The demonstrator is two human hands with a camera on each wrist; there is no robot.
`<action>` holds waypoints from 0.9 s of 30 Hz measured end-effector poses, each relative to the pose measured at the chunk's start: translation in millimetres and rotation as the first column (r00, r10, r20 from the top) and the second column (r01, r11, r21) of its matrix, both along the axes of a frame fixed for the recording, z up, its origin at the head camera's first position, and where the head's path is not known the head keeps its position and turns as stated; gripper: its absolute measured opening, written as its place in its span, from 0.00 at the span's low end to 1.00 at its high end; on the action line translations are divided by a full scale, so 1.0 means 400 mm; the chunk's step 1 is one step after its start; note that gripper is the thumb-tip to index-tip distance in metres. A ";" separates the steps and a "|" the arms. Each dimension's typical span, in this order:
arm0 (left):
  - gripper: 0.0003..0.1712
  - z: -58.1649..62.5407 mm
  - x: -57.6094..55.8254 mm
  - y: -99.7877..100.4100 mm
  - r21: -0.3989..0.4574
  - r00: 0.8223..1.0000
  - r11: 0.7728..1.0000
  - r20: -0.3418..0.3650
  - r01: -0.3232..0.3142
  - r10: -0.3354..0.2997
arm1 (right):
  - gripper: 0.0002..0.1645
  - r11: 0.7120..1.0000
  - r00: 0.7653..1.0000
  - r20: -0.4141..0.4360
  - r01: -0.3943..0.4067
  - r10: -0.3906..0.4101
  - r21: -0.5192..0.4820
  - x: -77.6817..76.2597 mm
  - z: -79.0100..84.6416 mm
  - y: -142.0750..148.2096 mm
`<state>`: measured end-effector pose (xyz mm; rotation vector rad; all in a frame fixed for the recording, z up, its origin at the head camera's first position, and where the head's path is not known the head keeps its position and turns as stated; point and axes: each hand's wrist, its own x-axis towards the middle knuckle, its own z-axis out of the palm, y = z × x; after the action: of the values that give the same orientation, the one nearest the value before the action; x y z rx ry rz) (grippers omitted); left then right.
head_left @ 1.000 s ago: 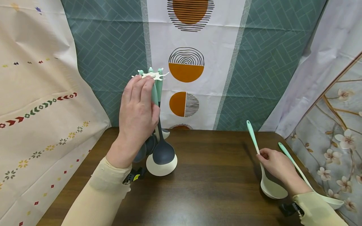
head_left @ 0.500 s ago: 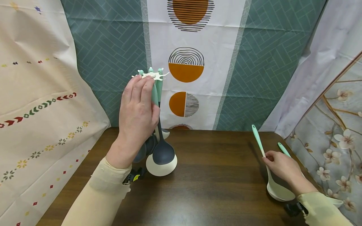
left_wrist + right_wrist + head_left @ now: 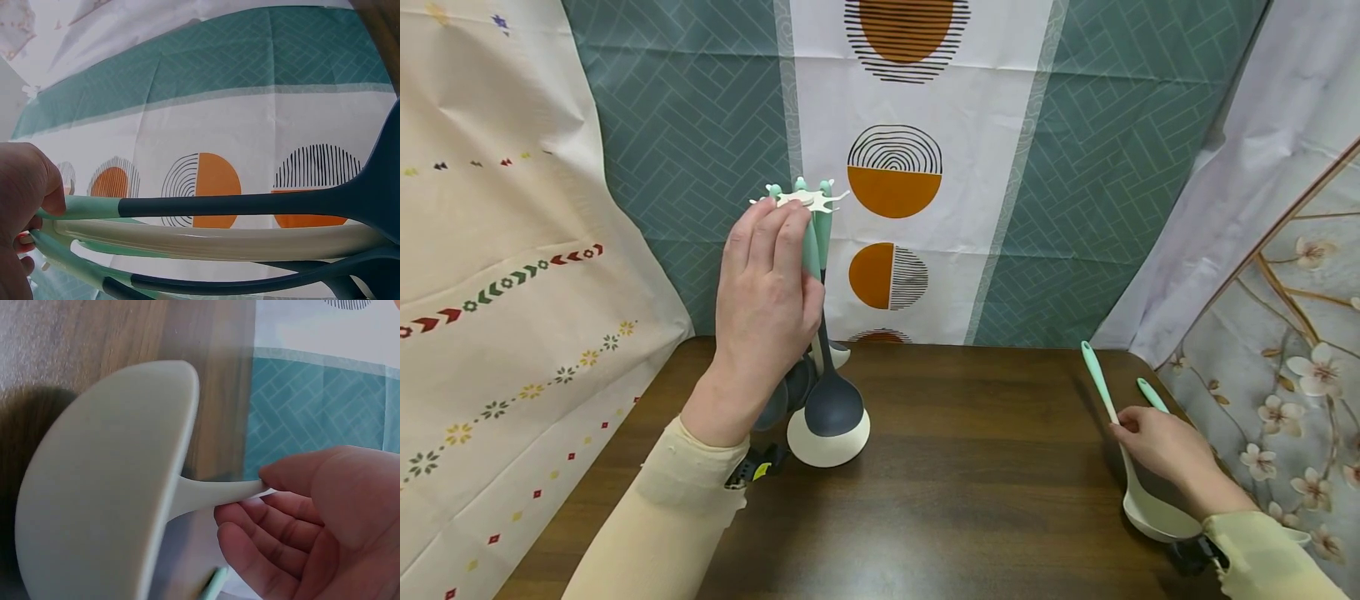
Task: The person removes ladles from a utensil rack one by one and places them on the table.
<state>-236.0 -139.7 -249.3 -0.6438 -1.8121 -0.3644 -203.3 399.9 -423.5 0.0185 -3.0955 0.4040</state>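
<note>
My left hand (image 3: 767, 287) grips the upper part of a white utensil stand (image 3: 831, 450), near its hooked top. Mint-handled utensils hang from the stand, among them a dark ladle (image 3: 833, 406); my hand hides several others. In the left wrist view, the thumb lies against a mint handle (image 3: 94, 207). Far to the right, my right hand (image 3: 1165, 450) pinches the shaft of a white ladle (image 3: 1153, 515) between thumb and fingers. The ladle's mint handle points away toward the back, and its bowl is low, close over the table. The right wrist view shows that bowl (image 3: 106, 481) large.
Another white utensil with a mint handle (image 3: 1152, 395) lies along the table's right edge, mostly hidden by my right arm. The brown wooden table (image 3: 977, 467) ends at a patterned back cloth (image 3: 1037, 275). Cloths also hang on the left and right sides.
My right hand has shifted the white ladle to the right and slightly nearer, beside the other white utensil, covering more of it. The left hand and the stand have stayed put.
</note>
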 end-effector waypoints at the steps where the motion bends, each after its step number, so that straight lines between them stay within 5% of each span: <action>1: 0.31 0.000 0.000 0.000 0.001 1.000 1.000 -0.001 0.003 -0.003 | 0.20 1.000 1.000 0.009 0.002 -0.002 0.003 0.000 0.000 0.002; 27: 0.31 0.001 0.000 -0.005 -0.002 1.000 1.000 -0.005 0.012 -0.012 | 0.21 0.999 0.994 0.112 0.005 -0.011 0.048 0.013 0.001 0.040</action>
<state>-236.0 -141.6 -249.1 -0.6570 -1.8050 -0.3690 -198.2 415.8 -423.2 -0.0165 -3.2141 0.3427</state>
